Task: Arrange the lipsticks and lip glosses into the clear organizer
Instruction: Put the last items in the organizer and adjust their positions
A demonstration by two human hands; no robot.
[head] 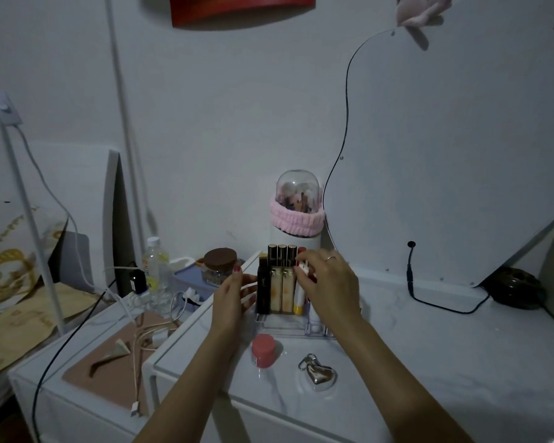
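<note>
A clear organizer (282, 327) stands on the white marble-look table, holding several upright tubes: a black lipstick (263, 292), two cream lip glosses (282, 294), a white-and-yellow tube (299, 298), and gold-capped lipsticks (282, 251) in the back row. My right hand (328, 287) reaches over the organizer's right side, its fingers closed on a small white-and-red lip tube (304, 266) at the top. My left hand (232, 297) rests against the organizer's left side, fingers touching its wall.
A pink-lidded jar (263, 350) and a silver heart keychain (320, 374) lie in front of the organizer. Behind it stand a domed brush holder with a pink band (296, 206) and a brown-lidded jar (219, 266). A mirror panel (445, 155) and black cable (429, 302) are to the right.
</note>
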